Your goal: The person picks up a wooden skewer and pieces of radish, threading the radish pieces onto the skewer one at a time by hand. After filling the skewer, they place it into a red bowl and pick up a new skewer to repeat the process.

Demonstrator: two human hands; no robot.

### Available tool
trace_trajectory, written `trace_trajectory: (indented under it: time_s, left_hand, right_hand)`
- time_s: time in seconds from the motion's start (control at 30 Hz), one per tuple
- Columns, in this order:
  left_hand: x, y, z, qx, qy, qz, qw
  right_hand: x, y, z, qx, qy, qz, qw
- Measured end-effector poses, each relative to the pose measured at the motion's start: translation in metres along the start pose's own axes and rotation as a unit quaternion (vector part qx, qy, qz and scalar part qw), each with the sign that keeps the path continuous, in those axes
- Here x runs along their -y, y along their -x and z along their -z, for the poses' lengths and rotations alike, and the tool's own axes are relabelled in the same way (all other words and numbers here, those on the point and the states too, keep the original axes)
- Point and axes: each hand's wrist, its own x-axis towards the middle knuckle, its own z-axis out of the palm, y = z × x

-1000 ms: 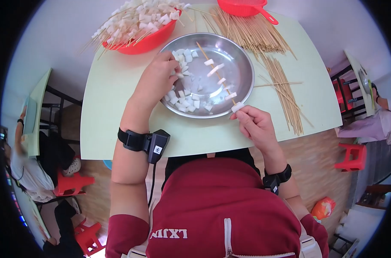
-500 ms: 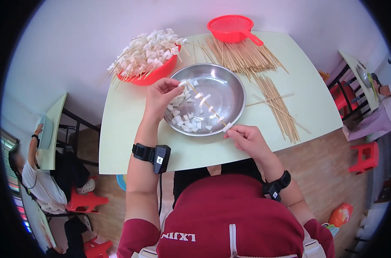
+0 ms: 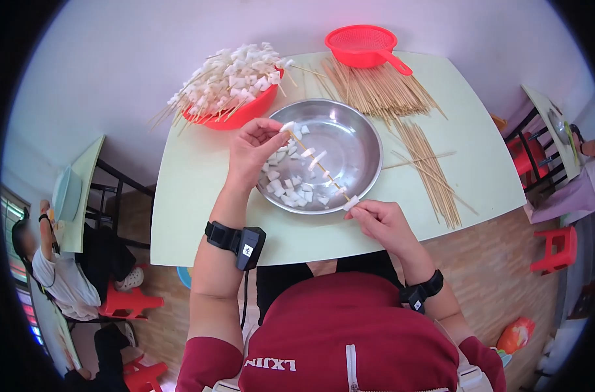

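Observation:
A bamboo skewer (image 3: 322,168) slants over a steel bowl (image 3: 350,140), with several white food chunks spaced along it. My left hand (image 3: 253,149) pinches a white chunk (image 3: 288,127) at the skewer's far tip. At the near end, the fingers of my right hand (image 3: 384,225) are closed on the skewer, beside the lowest chunk (image 3: 351,203). Loose white pieces (image 3: 291,189) lie in the left part of the bowl. My fingers partly hide both skewer ends.
Filled skewers heap up in a red basin (image 3: 255,108) at the back left. Bare bamboo sticks (image 3: 376,91) lie at the back right, a red strainer (image 3: 363,46) over them. Another person (image 3: 65,274) sits at a table on the left.
The view has shifted slightly, so the table items appear a little further right. Both my hands keep their hold on the skewer and its end chunk. The seated person's hand has moved lower.

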Motion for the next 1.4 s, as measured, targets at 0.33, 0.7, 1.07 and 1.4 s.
trace_trajectory:
  time_s: [0.33,0.7,1.07,1.4]
  left_hand:
    - [-0.0052,0.0014,-0.0037,-0.004,0.014,-0.005,1.0]
    - [-0.0029,0.0025,-0.0058,-0.023,0.023,-0.002,0.999]
    - [-0.0026,0.0034,-0.0063,-0.023,0.006,-0.017,1.0]
    - [-0.0025,0.0033,-0.0065,-0.02,-0.001,-0.025,0.999]
  right_hand:
    - [0.0003,-0.0011,0.001,0.007,-0.008,-0.001,1.0]
    - [-0.0001,-0.0012,0.0018,0.004,-0.015,-0.003,1.0]
    - [0.0002,0.0007,0.0041,0.02,-0.019,0.003,1.0]
    - [-0.0004,0.0006,0.0016,0.015,-0.014,0.011,1.0]
